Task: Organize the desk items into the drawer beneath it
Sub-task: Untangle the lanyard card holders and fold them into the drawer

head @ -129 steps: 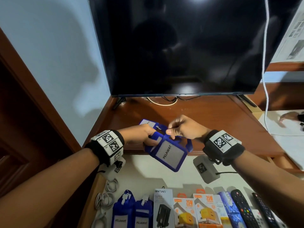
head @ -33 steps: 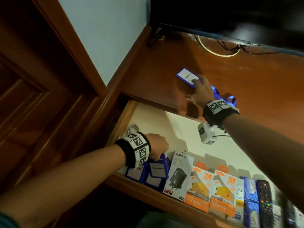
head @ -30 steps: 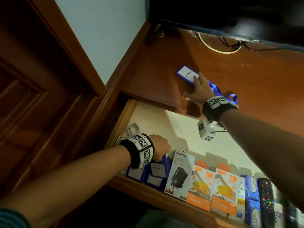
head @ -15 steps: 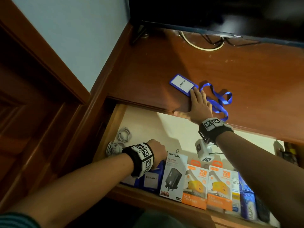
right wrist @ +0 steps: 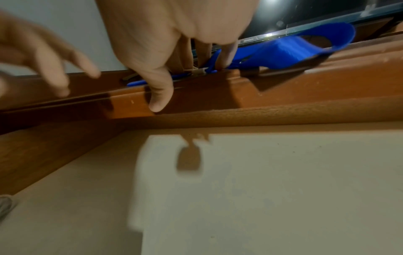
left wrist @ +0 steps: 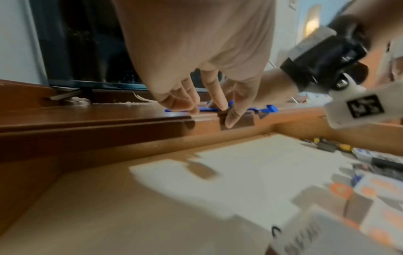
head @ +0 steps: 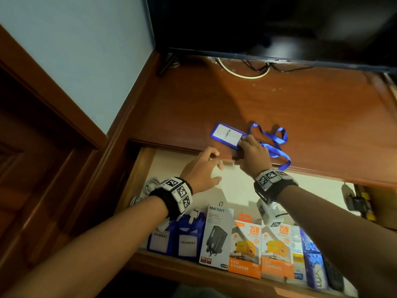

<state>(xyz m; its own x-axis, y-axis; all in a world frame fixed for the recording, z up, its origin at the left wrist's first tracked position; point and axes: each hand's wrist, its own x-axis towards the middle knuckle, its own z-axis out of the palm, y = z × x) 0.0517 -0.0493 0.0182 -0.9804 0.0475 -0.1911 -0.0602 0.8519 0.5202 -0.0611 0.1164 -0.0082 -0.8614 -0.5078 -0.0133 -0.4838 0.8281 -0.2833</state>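
On the desk edge, right hand (head: 253, 155) fingertips touching blue badge holder (head: 226, 135), left hand (head: 200, 171) released alongside

My right hand (head: 253, 157) covered the near end of the badge holder (head: 225, 135), so the clip joining it to the lanyard (head: 277, 147) was not visible in the head view. My forearms hid parts of the drawer (head: 139, 168) contents. The remote (head: 334, 274) was cut off at the lower right. The left wrist view was blurred across the charger boxes (left wrist: 340, 207); their print was unreadable. In the right wrist view my left hand (right wrist: 39, 57) was smeared and cut by the frame edge.
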